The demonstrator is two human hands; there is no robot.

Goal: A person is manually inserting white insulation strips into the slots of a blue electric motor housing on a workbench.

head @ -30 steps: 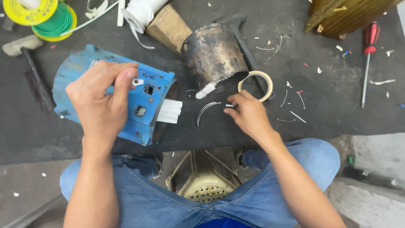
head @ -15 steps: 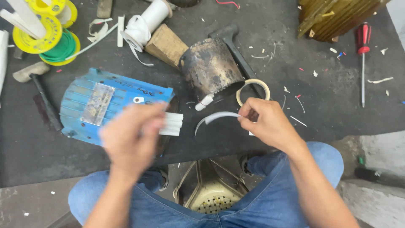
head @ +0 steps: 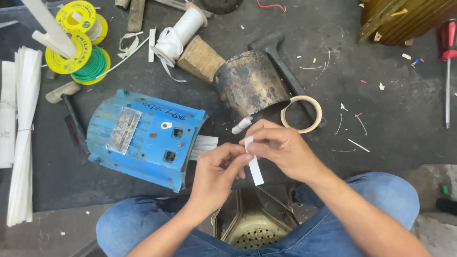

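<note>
We pinch a white paper strip between left hand and right hand; the blue motor housing lies untouched at nine o'clock.

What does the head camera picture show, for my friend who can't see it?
A person's left hand and right hand pinch a small white strip together above their lap. Beside them, a blue motor housing, a rusty metal cylinder and a tape ring lie on a dark mat.

You pinch a plain white paper strip over a dark grey tabletop. Left sits a blue ribbed metal motor casing; far left, yellow plastic spools wound green; far right, a red-handled screwdriver.
</note>
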